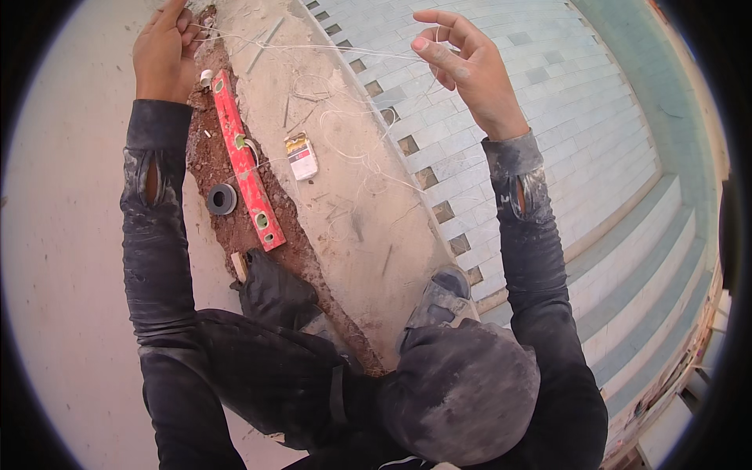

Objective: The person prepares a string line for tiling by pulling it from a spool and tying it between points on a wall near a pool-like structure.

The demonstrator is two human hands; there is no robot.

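Thin white string (329,48) stretches between my two raised hands, and loose loops of it trail down over the concrete. At the upper left, my left hand (166,59) is closed with its fingertips pinched on the string; its top is cut off by the picture's edge. My right hand (468,70) is raised at the upper right, fingers curled and thumb and forefinger apart, with the string running across the thumb and fingers. Below my left hand, a red spirit level (249,184) lies along a strip of reddish soil (205,157).
Beside the level lie a grey tape roll (222,199) and a small yellow, red and white pack (301,157). A white pipe end (207,78) pokes from the soil. Thin strips lie on the concrete (352,251). Pale paving with square holes and steps (627,266) lies to the right.
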